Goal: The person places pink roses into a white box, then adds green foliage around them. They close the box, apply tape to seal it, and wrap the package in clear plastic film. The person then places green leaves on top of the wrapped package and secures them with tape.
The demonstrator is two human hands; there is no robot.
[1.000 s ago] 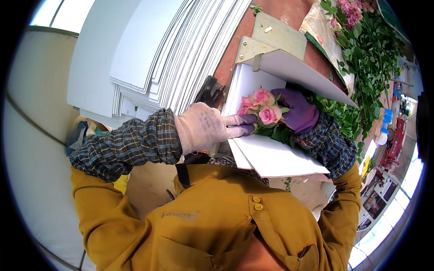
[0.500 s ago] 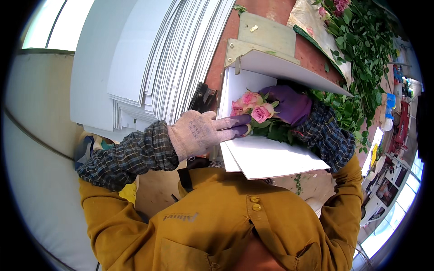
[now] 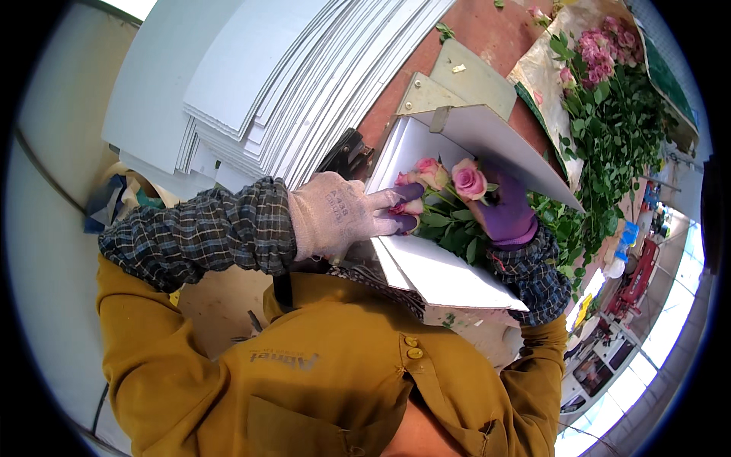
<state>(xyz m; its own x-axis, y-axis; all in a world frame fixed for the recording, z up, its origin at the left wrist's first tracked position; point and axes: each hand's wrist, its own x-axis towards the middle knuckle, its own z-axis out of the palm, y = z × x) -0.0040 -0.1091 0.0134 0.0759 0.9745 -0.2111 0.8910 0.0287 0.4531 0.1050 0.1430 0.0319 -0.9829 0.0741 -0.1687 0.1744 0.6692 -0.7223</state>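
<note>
My left hand (image 3: 335,217), in a pale glove with purple fingertips, reaches in from the left. Its fingers are stretched and parted, resting against pink roses (image 3: 430,174) at the near left of the bunch. My right hand (image 3: 509,213), in a purple glove, is closed around a single pink rose (image 3: 468,180) just below its bloom. Green leaves (image 3: 457,232) of the bunch lie between my hands. The flowers lie on white cardboard (image 3: 449,270) inside a metal holder (image 3: 502,137) with a raised far wall. The stems under my right hand are hidden.
A tall stack of white cardboard sheets (image 3: 282,84) leans at the left. Beside the holder sits a black stapler-like tool (image 3: 346,152). On the reddish table (image 3: 487,27), more pink roses (image 3: 609,49) with leafy stems (image 3: 617,137) lie at the far right. Metal plate (image 3: 476,80) behind the holder.
My right hand has drawn back a little, and the rose at it now stands apart from the others. The left hand stays at the roses. The whole view has turned slightly.
</note>
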